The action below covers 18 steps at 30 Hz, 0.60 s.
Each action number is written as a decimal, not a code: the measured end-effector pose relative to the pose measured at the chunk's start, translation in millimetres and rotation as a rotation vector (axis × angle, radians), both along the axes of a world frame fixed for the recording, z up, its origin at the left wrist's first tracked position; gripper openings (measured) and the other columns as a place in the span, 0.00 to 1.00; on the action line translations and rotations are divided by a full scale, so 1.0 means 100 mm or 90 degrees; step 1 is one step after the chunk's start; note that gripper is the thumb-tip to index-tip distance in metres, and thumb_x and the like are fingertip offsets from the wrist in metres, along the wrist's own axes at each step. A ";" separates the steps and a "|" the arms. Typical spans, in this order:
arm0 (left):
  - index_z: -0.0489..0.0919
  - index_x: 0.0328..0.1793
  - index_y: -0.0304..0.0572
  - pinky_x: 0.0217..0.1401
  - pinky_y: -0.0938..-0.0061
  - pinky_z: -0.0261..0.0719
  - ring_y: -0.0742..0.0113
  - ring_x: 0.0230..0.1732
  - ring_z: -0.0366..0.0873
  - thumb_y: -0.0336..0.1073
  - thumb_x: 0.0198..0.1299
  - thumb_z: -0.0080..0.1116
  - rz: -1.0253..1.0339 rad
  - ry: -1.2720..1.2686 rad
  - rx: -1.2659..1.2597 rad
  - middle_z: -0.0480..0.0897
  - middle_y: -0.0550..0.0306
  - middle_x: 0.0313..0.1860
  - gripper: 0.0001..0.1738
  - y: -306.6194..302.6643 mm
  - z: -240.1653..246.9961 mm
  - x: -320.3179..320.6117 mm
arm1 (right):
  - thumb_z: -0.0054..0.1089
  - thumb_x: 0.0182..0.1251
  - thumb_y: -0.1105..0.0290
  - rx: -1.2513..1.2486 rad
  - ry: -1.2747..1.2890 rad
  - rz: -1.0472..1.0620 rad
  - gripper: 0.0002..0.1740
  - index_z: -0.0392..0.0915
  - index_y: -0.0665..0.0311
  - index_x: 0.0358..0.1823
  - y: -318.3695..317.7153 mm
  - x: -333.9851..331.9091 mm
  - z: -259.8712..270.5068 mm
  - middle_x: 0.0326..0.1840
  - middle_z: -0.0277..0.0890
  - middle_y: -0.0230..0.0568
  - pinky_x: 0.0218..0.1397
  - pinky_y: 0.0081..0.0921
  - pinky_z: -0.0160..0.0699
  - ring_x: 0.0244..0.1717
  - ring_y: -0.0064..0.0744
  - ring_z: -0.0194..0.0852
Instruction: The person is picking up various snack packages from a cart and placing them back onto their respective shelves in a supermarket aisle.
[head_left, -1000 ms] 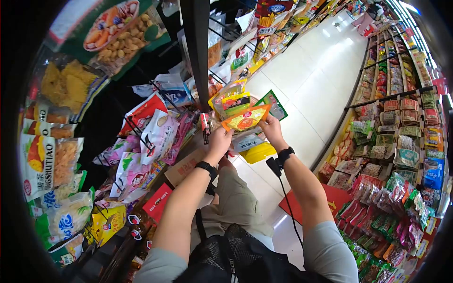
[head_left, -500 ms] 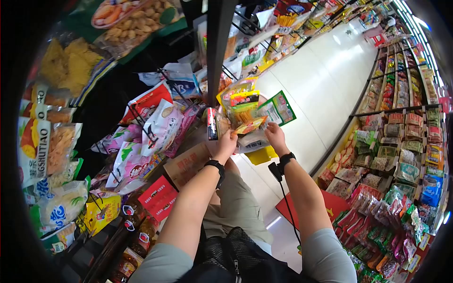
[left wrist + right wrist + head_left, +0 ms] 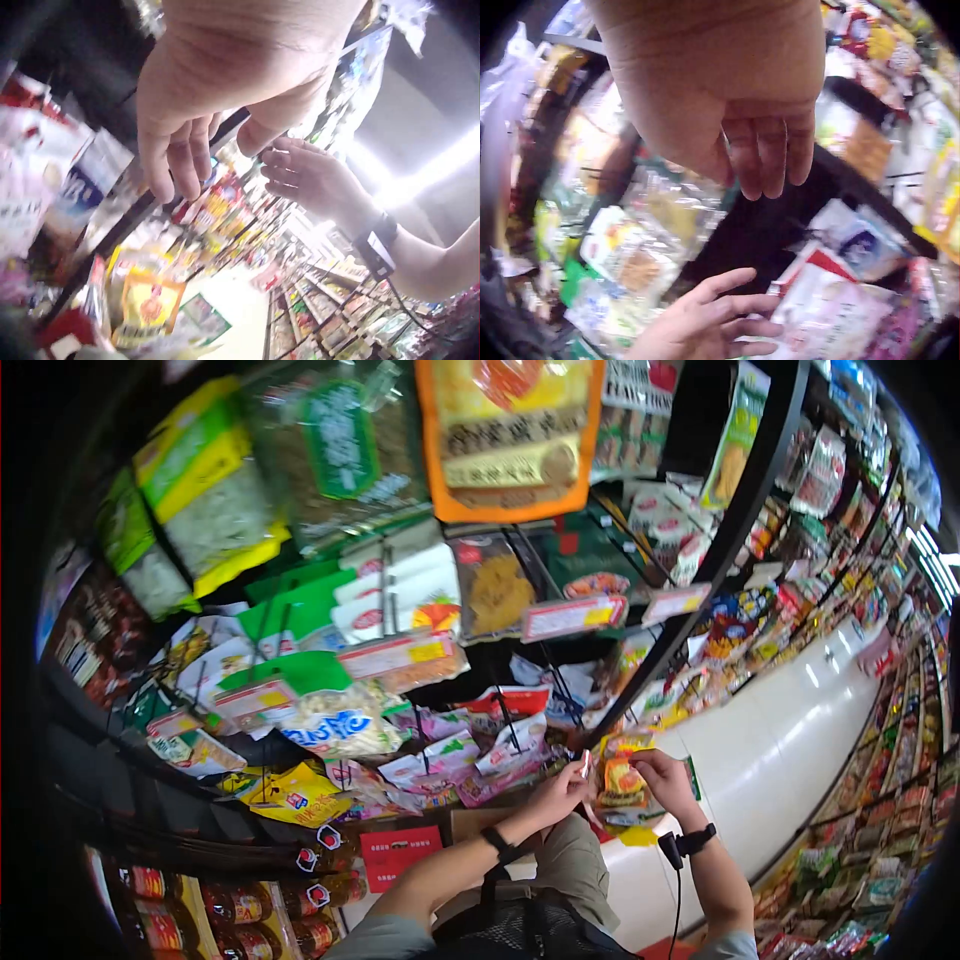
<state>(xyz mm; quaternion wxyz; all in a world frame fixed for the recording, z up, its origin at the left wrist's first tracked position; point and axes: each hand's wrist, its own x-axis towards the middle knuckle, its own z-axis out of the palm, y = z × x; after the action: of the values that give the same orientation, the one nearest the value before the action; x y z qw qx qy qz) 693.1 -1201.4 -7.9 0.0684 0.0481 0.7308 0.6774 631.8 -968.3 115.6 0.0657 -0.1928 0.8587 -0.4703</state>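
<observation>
In the head view my left hand (image 3: 562,794) hovers beside a group of snack bags, its fingers loosely bent around nothing. My right hand (image 3: 668,788) is just across from it, also holding nothing. Between and below them lies an orange-and-yellow snack pouch (image 3: 622,784), on top of other yellow bags. The left wrist view shows this snack pouch (image 3: 150,301) well under both hands, next to a green-edged packet (image 3: 201,318). Relaxed fingers hang from the right hand (image 3: 720,90) in the right wrist view, with the left hand (image 3: 709,319) spread below it.
Shelves of hanging snack bags fill the left and front, with price tags (image 3: 575,617) along the edge. A dark upright post (image 3: 690,575) stands close ahead of the hands. Bottles (image 3: 235,903) and a red card (image 3: 400,857) are low left. The tiled aisle (image 3: 770,745) runs right.
Both hands have let go of the orange-and-yellow pouch, which now lies among the other bags. The head view has swung left and up toward the shelves.
</observation>
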 end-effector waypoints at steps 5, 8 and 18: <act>0.68 0.71 0.37 0.56 0.71 0.80 0.66 0.53 0.83 0.32 0.72 0.56 -0.028 0.271 -0.070 0.83 0.51 0.53 0.24 -0.77 2.35 0.67 | 0.57 0.71 0.75 -0.098 0.265 0.181 0.07 0.83 0.68 0.44 -0.82 0.34 1.93 0.41 0.86 0.43 0.48 0.28 0.82 0.43 0.34 0.86; 0.68 0.69 0.35 0.55 0.69 0.81 0.63 0.50 0.85 0.32 0.70 0.59 0.011 0.422 -0.097 0.84 0.48 0.50 0.24 -1.07 3.06 0.94 | 0.57 0.72 0.74 -0.162 0.316 0.238 0.08 0.82 0.70 0.43 -1.29 0.32 2.55 0.41 0.86 0.43 0.48 0.27 0.82 0.42 0.31 0.86; 0.67 0.71 0.33 0.62 0.69 0.76 0.64 0.59 0.77 0.35 0.68 0.60 0.475 0.535 -0.264 0.79 0.47 0.61 0.29 -2.52 4.66 0.86 | 0.60 0.70 0.65 -0.071 0.419 0.292 0.24 0.74 0.73 0.62 -2.94 -0.42 3.52 0.53 0.83 0.50 0.59 0.31 0.78 0.54 0.37 0.82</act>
<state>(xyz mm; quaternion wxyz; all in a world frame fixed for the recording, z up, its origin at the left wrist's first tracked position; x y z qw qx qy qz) 779.0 -1453.6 458.3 -0.4608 0.0378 0.7800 0.4217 590.0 -1262.6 467.5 -0.1199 -0.5233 0.7416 -0.4022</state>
